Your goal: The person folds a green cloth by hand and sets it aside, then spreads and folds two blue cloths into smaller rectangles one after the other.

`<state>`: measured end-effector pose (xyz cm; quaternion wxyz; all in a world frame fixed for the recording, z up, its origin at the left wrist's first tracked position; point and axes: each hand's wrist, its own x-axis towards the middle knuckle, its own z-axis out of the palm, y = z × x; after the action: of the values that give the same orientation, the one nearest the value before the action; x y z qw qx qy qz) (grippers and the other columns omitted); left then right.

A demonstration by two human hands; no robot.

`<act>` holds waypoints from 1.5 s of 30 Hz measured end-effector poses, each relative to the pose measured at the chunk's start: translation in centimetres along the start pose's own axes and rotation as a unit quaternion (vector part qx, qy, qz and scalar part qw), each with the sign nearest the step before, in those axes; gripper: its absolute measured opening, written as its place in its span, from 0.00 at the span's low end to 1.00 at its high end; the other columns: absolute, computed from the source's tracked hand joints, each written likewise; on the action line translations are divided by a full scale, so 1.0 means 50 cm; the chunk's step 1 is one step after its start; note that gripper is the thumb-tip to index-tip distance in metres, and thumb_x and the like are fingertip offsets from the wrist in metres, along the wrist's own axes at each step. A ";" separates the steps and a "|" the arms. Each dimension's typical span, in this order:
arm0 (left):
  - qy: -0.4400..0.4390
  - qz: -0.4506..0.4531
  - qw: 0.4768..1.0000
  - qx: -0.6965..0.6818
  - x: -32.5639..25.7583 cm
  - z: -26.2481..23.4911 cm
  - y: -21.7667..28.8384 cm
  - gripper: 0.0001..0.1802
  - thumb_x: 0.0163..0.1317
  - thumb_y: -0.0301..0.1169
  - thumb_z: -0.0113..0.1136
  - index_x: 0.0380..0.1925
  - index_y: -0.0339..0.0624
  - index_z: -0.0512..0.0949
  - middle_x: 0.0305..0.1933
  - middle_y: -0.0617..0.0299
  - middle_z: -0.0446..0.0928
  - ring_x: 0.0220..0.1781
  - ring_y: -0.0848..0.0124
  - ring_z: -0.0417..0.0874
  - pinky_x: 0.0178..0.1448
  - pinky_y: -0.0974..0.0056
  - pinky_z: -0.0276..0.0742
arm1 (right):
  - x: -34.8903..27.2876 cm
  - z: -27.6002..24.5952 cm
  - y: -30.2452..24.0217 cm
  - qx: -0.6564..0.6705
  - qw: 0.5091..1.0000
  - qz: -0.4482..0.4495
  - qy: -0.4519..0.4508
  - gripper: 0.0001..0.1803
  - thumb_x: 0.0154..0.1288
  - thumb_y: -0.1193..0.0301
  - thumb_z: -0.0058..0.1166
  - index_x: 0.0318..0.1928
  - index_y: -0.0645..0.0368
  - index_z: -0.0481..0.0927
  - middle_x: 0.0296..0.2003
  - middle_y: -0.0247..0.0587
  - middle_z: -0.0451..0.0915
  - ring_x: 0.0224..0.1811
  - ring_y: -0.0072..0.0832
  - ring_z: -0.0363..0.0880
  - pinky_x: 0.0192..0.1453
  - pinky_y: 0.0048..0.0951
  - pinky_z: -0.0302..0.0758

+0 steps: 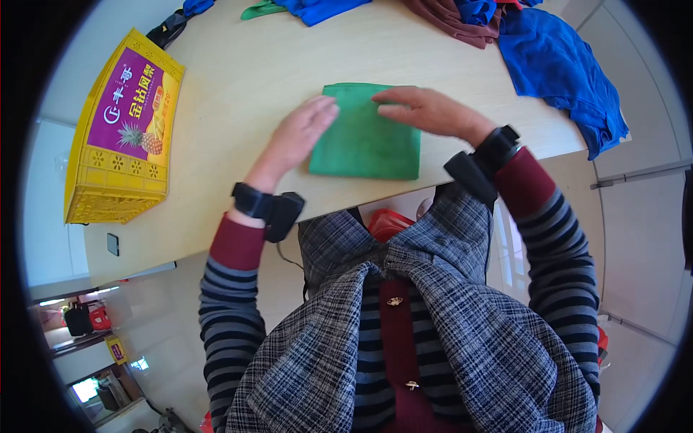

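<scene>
Folded green cloth (365,151) lies by the worktop (238,86) edge nearest you; your left hand (299,130) and right hand (432,112) overlap it, unclenched.

Pale, smooth-topped bench (238,94) is being loaded mostly along its sides and far edge. Folded green cloth (368,155) is being supported flat near the front edge, about mid-length. Yellow crate (108,195) with purple panel is being carried at left; small dark flat rectangle (112,244) is being borne near the left front corner. Along the far side, smaller green cloth (263,9), blue cloth (321,9) and maroon cloth (458,25) are being held up, crumpled; larger blue cloth (563,68) is being spread toward the right edge.
</scene>
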<state>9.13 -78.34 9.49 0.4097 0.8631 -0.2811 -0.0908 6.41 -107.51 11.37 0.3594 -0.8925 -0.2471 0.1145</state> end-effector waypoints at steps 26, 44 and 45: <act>0.039 0.095 0.978 0.183 -0.007 0.023 0.021 0.32 0.76 0.52 0.49 0.66 0.37 0.73 0.72 0.46 0.71 0.74 0.54 0.70 0.75 0.55 0.65 | 0.038 0.084 -0.028 -0.187 0.973 0.003 0.133 0.33 0.77 0.52 0.49 0.69 0.65 0.70 0.66 0.57 0.74 0.69 0.49 0.72 0.72 0.48 0.69; 0.104 0.062 0.944 0.308 0.012 0.127 0.016 0.41 0.74 0.60 0.44 0.73 0.39 0.64 0.79 0.46 0.60 0.81 0.49 0.55 0.80 0.42 0.50 | 0.005 0.166 -0.021 -0.290 0.931 0.011 0.222 0.36 0.74 0.53 0.47 0.73 0.63 0.64 0.74 0.56 0.63 0.78 0.54 0.56 0.81 0.55 0.51; 0.103 0.068 0.938 0.323 0.013 0.127 0.030 0.41 0.74 0.60 0.44 0.73 0.38 0.64 0.79 0.46 0.59 0.81 0.49 0.55 0.80 0.42 0.49 | -0.001 0.171 -0.029 -0.291 0.932 0.012 0.213 0.36 0.73 0.53 0.47 0.73 0.63 0.64 0.74 0.56 0.63 0.78 0.54 0.56 0.81 0.55 0.51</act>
<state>6.61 -83.62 6.57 0.1407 0.9324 -0.3096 0.1225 2.56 -101.65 6.26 0.1263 -0.9645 -0.1761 -0.1512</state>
